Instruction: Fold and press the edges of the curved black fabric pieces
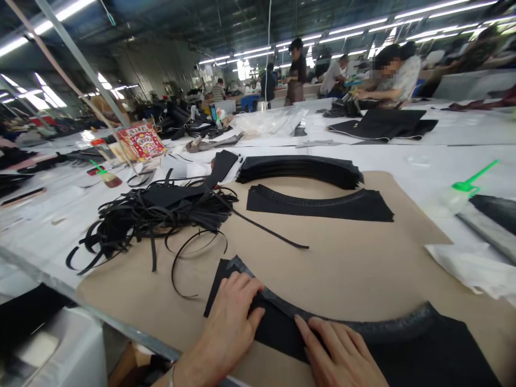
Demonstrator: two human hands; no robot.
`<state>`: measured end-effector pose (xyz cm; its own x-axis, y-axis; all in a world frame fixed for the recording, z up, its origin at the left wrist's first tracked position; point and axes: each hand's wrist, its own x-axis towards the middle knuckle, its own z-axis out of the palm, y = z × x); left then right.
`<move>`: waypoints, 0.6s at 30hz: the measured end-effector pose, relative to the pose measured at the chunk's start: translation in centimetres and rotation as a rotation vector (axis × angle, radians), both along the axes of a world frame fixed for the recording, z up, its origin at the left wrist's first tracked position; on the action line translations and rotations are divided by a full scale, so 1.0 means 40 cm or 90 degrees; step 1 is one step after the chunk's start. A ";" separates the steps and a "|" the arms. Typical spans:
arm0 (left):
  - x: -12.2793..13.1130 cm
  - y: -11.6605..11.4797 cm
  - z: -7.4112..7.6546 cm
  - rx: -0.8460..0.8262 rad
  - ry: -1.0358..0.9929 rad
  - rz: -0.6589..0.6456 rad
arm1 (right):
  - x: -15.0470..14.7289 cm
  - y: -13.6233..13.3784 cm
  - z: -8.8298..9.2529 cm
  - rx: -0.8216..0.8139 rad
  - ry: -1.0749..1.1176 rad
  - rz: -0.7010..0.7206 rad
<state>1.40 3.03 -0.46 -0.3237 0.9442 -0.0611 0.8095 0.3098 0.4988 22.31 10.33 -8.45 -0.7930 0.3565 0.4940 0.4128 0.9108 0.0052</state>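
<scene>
A curved black fabric piece [423, 349] with a shiny folded strip along its upper edge lies on brown cardboard [342, 258] in front of me. My left hand [231, 322] presses flat on the piece's left end, fingers stretched out. My right hand [342, 352] lies on the piece just right of it, fingers extended toward the folded edge. Neither hand grips anything.
A tangle of black strips [153, 220] lies to the left. Stacks of curved black pieces [318, 204] sit further back. A bottle with a green nozzle [459, 193] stands at right beside white cloth [471, 269]. Other people work at far tables.
</scene>
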 end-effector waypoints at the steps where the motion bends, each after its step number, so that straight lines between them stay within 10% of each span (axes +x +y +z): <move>1: 0.004 0.004 -0.003 0.002 0.018 -0.007 | -0.002 0.001 0.002 0.002 0.015 -0.006; 18: -0.046 0.064 0.007 -0.116 -0.082 0.056 | -0.013 0.015 0.027 -0.020 0.089 0.006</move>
<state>-0.46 5.58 -0.18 -0.3833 0.8823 -0.2733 0.7086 0.4707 0.5258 21.80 10.94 -7.38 -0.7204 0.3665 0.5889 0.3985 0.9136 -0.0811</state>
